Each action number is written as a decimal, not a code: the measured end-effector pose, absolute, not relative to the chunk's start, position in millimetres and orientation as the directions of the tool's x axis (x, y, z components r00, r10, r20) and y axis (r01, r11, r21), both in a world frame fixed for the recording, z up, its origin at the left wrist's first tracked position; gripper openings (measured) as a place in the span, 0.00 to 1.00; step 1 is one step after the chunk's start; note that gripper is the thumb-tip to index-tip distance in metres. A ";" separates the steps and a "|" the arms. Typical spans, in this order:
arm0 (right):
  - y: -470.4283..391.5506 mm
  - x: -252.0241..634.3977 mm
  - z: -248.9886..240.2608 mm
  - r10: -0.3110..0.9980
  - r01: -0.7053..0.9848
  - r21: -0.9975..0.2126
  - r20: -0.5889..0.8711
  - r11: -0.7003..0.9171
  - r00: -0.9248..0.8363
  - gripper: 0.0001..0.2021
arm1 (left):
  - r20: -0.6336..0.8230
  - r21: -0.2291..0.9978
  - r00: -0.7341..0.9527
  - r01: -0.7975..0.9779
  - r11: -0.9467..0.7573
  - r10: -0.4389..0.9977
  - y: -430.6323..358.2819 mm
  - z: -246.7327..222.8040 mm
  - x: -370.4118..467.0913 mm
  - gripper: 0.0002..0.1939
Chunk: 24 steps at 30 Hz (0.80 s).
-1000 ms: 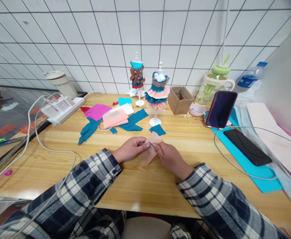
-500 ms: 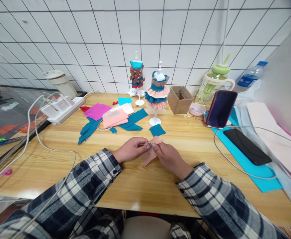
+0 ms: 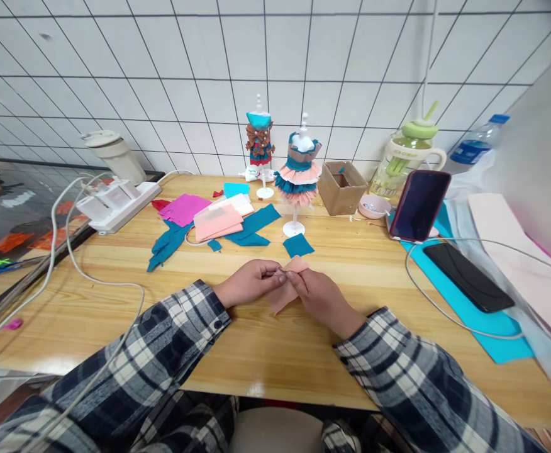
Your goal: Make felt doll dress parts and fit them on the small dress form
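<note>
A small peach fabric piece (image 3: 285, 297) is pinched between my two hands above the table's middle. My left hand (image 3: 250, 283) has its fingers closed at the cloth's upper left edge. My right hand (image 3: 322, 296) grips the same cloth from the right, thumb on top. Whether something thin is also between the fingertips is too small to tell. Just beyond lies a teal square (image 3: 299, 245). Behind it stands a mini dress form (image 3: 299, 170) in teal and peach ruffles, with a second form (image 3: 259, 141) in brown bows further back.
Folded peach cloth (image 3: 219, 223), magenta cloth (image 3: 185, 209) and teal strips (image 3: 166, 245) lie left of centre. A cardboard box (image 3: 342, 192), pink dish (image 3: 374, 206) and phones (image 3: 468, 277) are on the right. A power strip (image 3: 124, 207) trails cables at left.
The view has shifted very slightly. At the far left edge, another person's hand shows more than before. My hands keep nearly the same pose on the peach cloth.
</note>
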State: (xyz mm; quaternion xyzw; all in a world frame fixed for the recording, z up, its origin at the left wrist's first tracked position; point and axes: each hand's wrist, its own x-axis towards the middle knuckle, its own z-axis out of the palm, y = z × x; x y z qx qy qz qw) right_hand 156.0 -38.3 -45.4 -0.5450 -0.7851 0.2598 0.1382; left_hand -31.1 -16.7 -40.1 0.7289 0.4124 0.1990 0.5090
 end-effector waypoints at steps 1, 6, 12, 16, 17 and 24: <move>-38.3 156.1 -45.8 0.927 0.786 -0.554 -0.062 0.275 -0.369 0.20 | -0.132 0.905 0.581 0.401 -0.141 0.803 -16.7 -40.1 -31.2 0.19; -38.3 155.5 -45.7 0.933 0.811 -0.515 -0.055 0.279 -0.356 0.22 | -0.132 0.921 0.579 0.371 -0.115 0.805 -17.8 -40.2 -30.3 0.18; -35.4 158.5 -46.5 0.941 0.775 -0.580 -0.044 0.250 -0.336 0.22 | -0.126 0.933 0.582 0.344 -0.103 0.803 -17.9 -38.8 -30.5 0.18; -32.9 162.3 -48.4 0.946 0.727 -0.648 -0.033 0.225 -0.322 0.22 | -0.120 0.936 0.565 0.337 -0.096 0.817 -17.0 -38.6 -31.5 0.17; -32.6 163.1 -48.3 0.949 0.719 -0.659 -0.031 0.218 -0.315 0.21 | -0.119 0.939 0.556 0.332 -0.089 0.823 -16.9 -38.8 -31.7 0.17; -33.1 164.6 -43.3 0.934 0.628 -0.742 -0.010 0.233 -0.358 0.18 | -0.125 0.957 0.526 0.288 -0.038 0.841 -17.0 -41.2 -33.2 0.17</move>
